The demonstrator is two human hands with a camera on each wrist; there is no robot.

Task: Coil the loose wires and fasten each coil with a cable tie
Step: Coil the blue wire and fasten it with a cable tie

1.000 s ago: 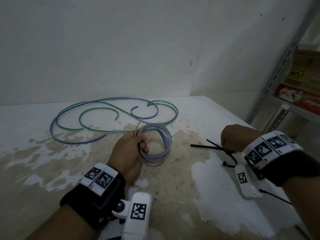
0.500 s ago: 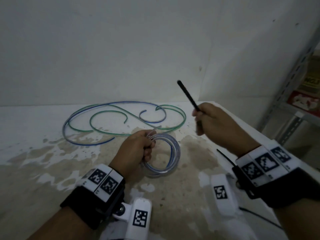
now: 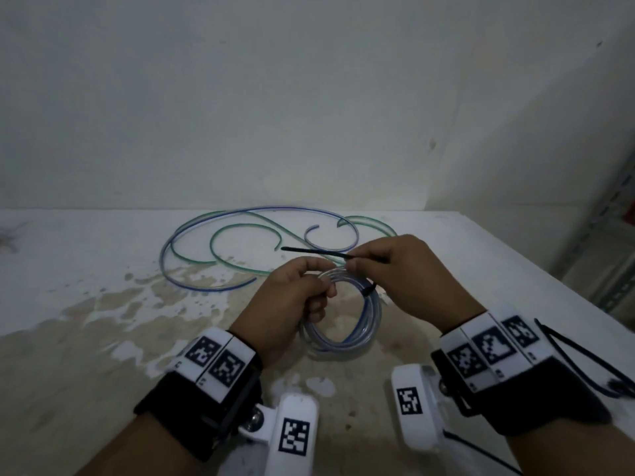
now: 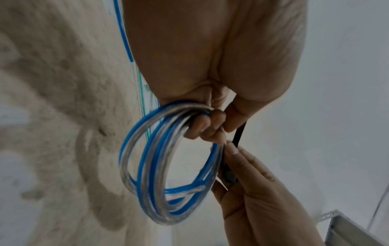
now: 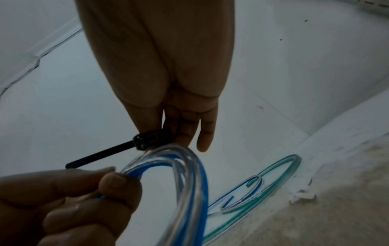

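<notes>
My left hand (image 3: pixel 292 297) clamps the coil (image 3: pixel 347 324) above the near table (image 3: pixel 103 338) so its turns stay bunched. My right hand (image 3: pixel 405 269) pinches the tie (image 3: pixel 319 252) against the coil, head underneath, ready to wrap. Half a second ago that tie was raised, clear of the coil. Loose wires (image 3: pixel 240 242) lie far.

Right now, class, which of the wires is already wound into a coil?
The blue-striped clear wire gripped in the left hand. The other blue wire and the green wire lie uncoiled in loose curves on the table behind.
</notes>
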